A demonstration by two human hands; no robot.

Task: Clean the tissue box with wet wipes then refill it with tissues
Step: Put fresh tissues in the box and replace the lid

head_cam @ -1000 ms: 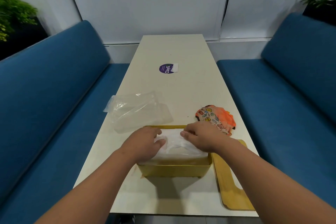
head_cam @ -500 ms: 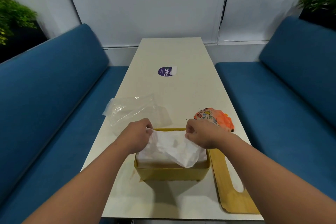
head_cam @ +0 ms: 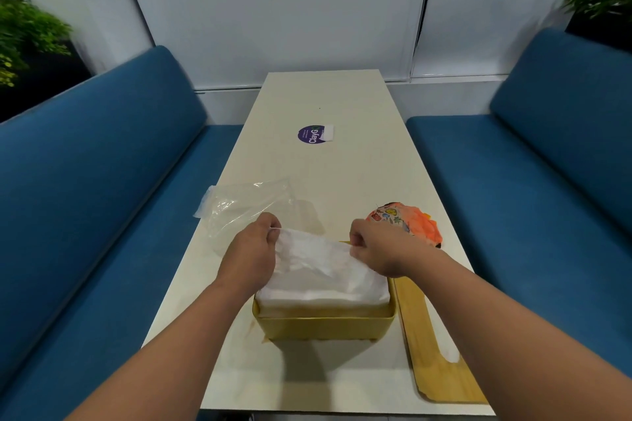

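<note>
- On the left half of the white table (head_cam: 342,167), an empty clear plastic wrapper (head_cam: 246,205) lies crumpled, just beyond the left hand. By my reading it is the tissue pack's discarded wrap.
- Left hand (head_cam: 253,249): fingers curled, pinching the left far corner of the top tissue sheet (head_cam: 307,249) between thumb and forefinger. A second ago this hand lay flat on the stack, pressing it down; now it is raised with the corner.
- At the near centre stands the yellow tissue box (head_cam: 325,323), lid off, with the white tissue stack (head_cam: 325,294) seated inside and filling it almost to the rim. The top sheet has been peeled up off the stack and hangs stretched between the two hands, where before it lay flat.
- Right hand (head_cam: 372,248): likewise closed in a pinch on the sheet's right far corner, lifted above the box's far edge.
- Beyond the right hand sits an orange patterned pack (head_cam: 407,222), likely the wet wipes.
- Right of the box, the wooden lid (head_cam: 431,335) with its slot lies flat on the table, touching or just beside the box.
- Judgement: the cleaning and loading look done; the raised sheet is being readied to thread through the lid's slot, so closing the box remains.
</note>
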